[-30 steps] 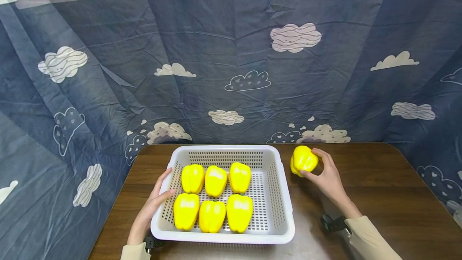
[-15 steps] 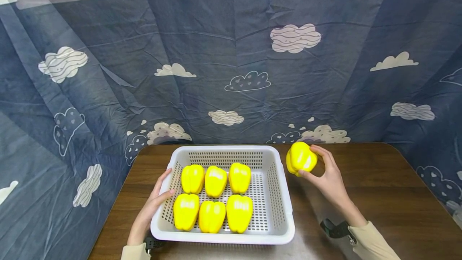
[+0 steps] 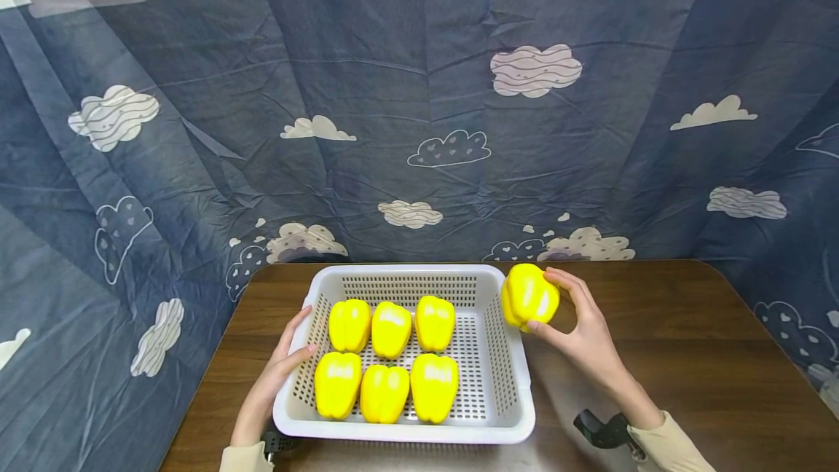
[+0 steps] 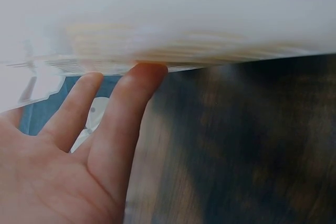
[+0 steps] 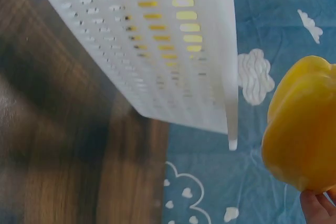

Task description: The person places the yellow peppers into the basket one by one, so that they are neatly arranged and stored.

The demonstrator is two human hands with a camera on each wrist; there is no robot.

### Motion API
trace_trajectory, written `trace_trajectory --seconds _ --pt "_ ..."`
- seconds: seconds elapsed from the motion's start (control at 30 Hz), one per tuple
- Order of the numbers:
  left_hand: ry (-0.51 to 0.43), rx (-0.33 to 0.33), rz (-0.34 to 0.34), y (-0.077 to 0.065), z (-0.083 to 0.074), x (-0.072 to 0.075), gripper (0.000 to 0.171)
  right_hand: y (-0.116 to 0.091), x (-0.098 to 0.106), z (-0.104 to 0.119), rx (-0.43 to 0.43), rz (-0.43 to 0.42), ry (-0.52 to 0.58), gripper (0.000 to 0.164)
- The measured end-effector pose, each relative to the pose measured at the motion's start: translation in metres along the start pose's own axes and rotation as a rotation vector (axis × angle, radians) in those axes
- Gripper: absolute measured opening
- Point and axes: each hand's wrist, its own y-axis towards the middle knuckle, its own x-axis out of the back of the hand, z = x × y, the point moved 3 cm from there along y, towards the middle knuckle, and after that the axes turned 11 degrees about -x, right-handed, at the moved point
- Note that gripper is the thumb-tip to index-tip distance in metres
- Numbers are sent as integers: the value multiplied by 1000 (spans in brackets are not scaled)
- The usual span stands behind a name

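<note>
My right hand holds a yellow bell pepper between thumb and fingers, up at the basket's right rim, which it overlaps in the head view. The right wrist view shows the same bell pepper beside the rim, with fingertips at its lower end. My left hand grips the left side of the white perforated basket, two fingertips showing over its rim. In the left wrist view, fingers reach up against the basket's slotted outer wall. Several yellow bell peppers lie in two rows inside the basket.
The basket stands on a brown wooden table. Behind the table hangs a dark blue curtain printed with clouds. A black strap sits by the right wrist. The basket's right-hand strip of slotted floor shows beside the peppers.
My right hand has carried the bell pepper leftward, from beside the basket to its right rim. My left hand, the basket and the peppers inside it stay where they were.
</note>
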Motion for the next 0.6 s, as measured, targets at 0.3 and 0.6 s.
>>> trace_trajectory --seconds 0.3,0.6 --pt "-6 10 -8 0 0 0 65 -8 -9 8 65 36 54 78" --pt "-27 15 -9 -1 -1 -1 65 -17 -23 15 105 100 68 79"
